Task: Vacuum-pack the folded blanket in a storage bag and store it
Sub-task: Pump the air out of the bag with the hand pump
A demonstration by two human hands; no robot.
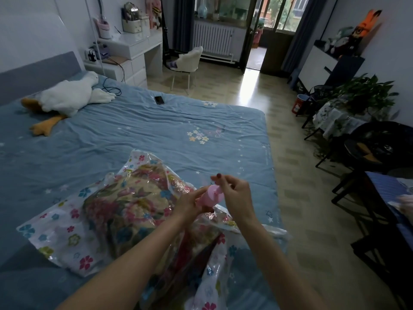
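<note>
Pink pump (212,195) (base perhaps hidden) behind hands

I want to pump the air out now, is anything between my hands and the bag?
Nothing visible. Both the left hand and right hand grip the pink pump, directly above the storage bag holding the floral blanket.

Bedroom, daylight from 12–1 o'clock.
Bed (156,130) with blue flowered sheet fills the left and centre; grey headboard (38,72) at 10 o'clock against a pale wall. White desk (136,52) with drawers at 11 o'clock, cream chair (190,60) beside it. Radiator (212,40) under the window (225,7) at 12 o'clock; open door (277,34) to the balcony at 1 o'clock throws glare on the tiled floor (297,198). Potted plant (366,92) at 3 o'clock.
</note>
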